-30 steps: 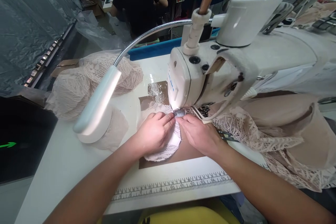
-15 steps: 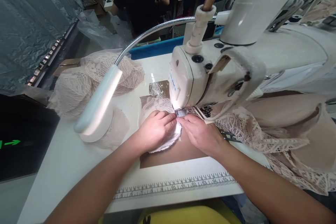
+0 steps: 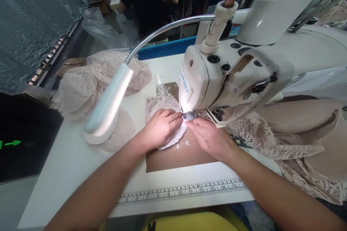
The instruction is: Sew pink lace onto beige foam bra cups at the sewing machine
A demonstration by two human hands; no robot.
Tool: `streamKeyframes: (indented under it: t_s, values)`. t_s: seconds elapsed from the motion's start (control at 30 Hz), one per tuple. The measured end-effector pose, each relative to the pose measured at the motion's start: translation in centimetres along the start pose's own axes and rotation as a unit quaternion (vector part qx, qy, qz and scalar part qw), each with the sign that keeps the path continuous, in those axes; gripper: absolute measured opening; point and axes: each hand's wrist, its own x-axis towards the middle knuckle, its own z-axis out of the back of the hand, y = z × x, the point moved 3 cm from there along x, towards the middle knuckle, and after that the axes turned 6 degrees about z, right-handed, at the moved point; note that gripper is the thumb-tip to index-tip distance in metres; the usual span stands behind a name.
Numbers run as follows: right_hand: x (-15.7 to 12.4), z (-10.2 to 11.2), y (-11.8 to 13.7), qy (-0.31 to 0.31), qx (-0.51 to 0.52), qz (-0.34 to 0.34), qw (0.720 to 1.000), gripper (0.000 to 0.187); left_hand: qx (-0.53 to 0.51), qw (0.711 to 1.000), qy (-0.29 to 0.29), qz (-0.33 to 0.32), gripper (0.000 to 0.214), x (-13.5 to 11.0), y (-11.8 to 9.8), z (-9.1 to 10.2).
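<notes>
Farther from us now, the white lace piece (image 3: 159, 105) has slid away under our hands since a second ago: its rounded near end sits higher on the brown sheet (image 3: 195, 155), and more of its patterned part shows beyond our knuckles. Our left hand (image 3: 161, 128) lies over it, fingers together and fingertips beside the presser foot (image 3: 189, 115) of the sewing machine (image 3: 193, 75). Our right hand (image 3: 213, 137) rests at the opposite edge, its fingertips bunched just in front of the foot. We cannot tell whether either hand pinches the cloth or only presses it down. To our left, a lamp (image 3: 107, 103) leans over the white table (image 3: 73, 169), with a heap of beige lace (image 3: 80, 88) behind it. On our right lies more beige fabric (image 3: 273, 137), and a printed ruler (image 3: 184, 191) runs along the near edge.
</notes>
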Motion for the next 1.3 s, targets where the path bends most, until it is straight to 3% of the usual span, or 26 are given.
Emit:
streamKeyframes:
  t_s: [0.4,0.53,0.7,1.0,1.3]
  values:
    - [0.2,0.5,0.5,0.023,-0.014,0.026,0.999,0.041,-0.007,0.999,-0.02,0.027,0.034,-0.2,0.6,-0.3]
    - [0.0,0.0,0.2,0.0,-0.027,-0.006,1.0,0.04,0.0,0.999,-0.01,0.035,0.037,-0.5,0.4,0.0]
    - [0.0,0.1,0.0,-0.039,-0.047,-0.024,0.998,0.035,-0.028,0.999,0.024,-0.005,0.038,-1.0,-0.5,0.4]
    - [0.1,0.8,1.0,-0.009,-0.053,0.024,0.998,0.037,-0.018,0.997,0.038,-0.068,0.036,-1.2,-0.4,-0.1]
    - [0.2,0.0,0.9,0.026,-0.083,-0.026,0.996,0.039,-0.007,0.999,0.03,-0.018,0.038,-0.8,-0.9,-0.1]
